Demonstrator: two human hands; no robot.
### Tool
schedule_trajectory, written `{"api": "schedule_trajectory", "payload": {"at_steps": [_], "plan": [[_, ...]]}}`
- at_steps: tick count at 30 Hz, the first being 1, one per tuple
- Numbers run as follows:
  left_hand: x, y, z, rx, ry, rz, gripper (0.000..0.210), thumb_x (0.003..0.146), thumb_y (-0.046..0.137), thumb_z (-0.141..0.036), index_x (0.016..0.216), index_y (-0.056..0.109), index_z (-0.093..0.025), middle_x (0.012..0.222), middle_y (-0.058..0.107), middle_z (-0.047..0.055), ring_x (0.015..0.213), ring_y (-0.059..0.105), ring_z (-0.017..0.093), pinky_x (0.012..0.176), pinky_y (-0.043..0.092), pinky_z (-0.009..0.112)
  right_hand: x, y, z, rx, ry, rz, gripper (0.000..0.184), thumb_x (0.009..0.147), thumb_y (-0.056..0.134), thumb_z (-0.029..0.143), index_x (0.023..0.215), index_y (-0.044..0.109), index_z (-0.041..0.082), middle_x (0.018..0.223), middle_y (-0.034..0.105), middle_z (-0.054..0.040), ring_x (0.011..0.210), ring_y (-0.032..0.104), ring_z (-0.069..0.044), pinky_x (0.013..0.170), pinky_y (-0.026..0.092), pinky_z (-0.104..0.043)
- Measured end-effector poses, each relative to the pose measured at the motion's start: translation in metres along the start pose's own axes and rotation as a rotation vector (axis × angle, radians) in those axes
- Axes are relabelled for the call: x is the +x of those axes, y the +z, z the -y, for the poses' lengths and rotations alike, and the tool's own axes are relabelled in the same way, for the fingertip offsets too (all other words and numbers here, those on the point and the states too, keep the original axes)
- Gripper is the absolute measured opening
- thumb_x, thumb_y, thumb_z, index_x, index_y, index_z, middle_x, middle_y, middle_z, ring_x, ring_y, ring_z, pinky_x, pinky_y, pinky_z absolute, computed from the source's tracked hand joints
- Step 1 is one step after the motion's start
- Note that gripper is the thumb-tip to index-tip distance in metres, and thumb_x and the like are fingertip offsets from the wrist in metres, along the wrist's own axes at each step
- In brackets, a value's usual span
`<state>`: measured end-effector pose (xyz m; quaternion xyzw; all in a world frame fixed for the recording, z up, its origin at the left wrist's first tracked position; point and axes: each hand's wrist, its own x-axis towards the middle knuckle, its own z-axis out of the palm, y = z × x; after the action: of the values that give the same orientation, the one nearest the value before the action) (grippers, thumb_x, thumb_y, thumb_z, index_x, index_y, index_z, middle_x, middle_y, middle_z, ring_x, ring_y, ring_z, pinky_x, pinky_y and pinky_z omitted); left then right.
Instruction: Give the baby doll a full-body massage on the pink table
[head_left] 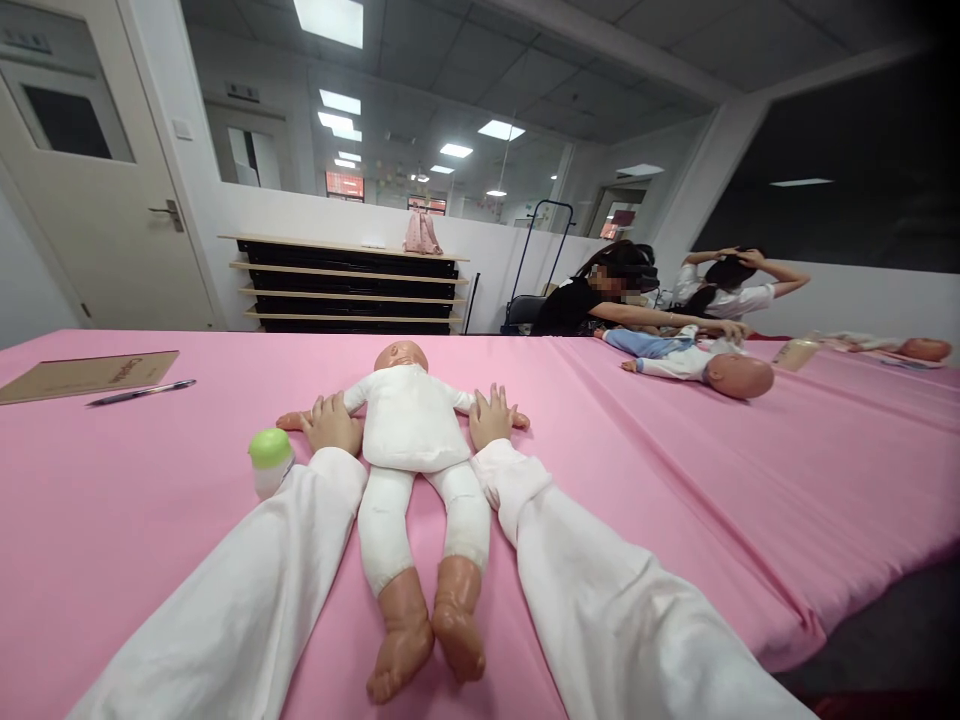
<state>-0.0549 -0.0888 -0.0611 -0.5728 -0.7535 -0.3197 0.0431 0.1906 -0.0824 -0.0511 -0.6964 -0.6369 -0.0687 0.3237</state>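
I found the doll (414, 425), dressed in white, lying flat on the pink cloth (592, 500) between the fingers of the two hands, its head just beyond the fingertips and its legs running back between the person's sleeves (247, 590). The left hand (334, 425) lay palm down over one arm of the doll; its fingers were slightly spread and pointed forward, with the end of that arm showing just to their left. The right hand (491, 418) lay likewise over the other arm, its fingers fanned apart. Whether either set of fingers gripped or merely rested could not be determined. A green-capped bottle (271, 462) stood near the left fingers, to their left and slightly closer to the person. Farther left of those fingers lay a pen (141, 393) and, past it, a notebook (90, 375). Well to the right of the right fingers, and farther out, lay a second doll (664, 350) in blue and white; a co-worker (566, 307) in black reached over it. A bag (422, 232) sat on a rack (349, 285) well beyond the fingertips.
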Motion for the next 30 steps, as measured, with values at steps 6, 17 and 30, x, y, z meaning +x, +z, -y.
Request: {"api": "schedule_trajectory", "payload": {"at_steps": [6,17,30], "plan": [[-0.001,0.002,-0.001,0.019,0.011,-0.022,0.042,0.077,0.040,-0.016,0.119,0.047,-0.015,0.125,0.051,0.012,0.123,0.035,0.025,0.100,0.021,0.053,-0.049,-0.032,0.008,0.402,-0.704,0.285,0.042,0.088,0.033,0.037,0.122,0.051,0.021,0.143,0.026,-0.0061,0.134,0.018,-0.021,0.109,0.015,-0.046],[0.000,0.006,-0.001,0.025,0.002,-0.058,0.036,0.080,0.040,-0.019,0.114,0.050,-0.016,0.118,0.054,0.014,0.118,0.041,0.025,0.100,0.022,0.049,-0.077,-0.073,0.019,0.828,-0.829,0.496,0.036,0.091,0.033,0.036,0.092,0.064,0.018,0.089,0.067,-0.0070,0.089,0.061,-0.016,0.087,0.045,-0.033],[-0.026,-0.008,-0.005,0.008,0.026,0.071,0.051,0.081,0.034,-0.011,0.132,0.036,-0.010,0.140,0.033,0.011,0.131,0.026,0.022,0.108,0.020,0.043,-0.082,-0.063,0.010,0.772,-1.018,0.397,0.027,0.088,0.035,0.025,0.089,0.061,0.019,0.086,0.068,-0.0064,0.089,0.061,-0.017,0.087,0.044,-0.036]]}}
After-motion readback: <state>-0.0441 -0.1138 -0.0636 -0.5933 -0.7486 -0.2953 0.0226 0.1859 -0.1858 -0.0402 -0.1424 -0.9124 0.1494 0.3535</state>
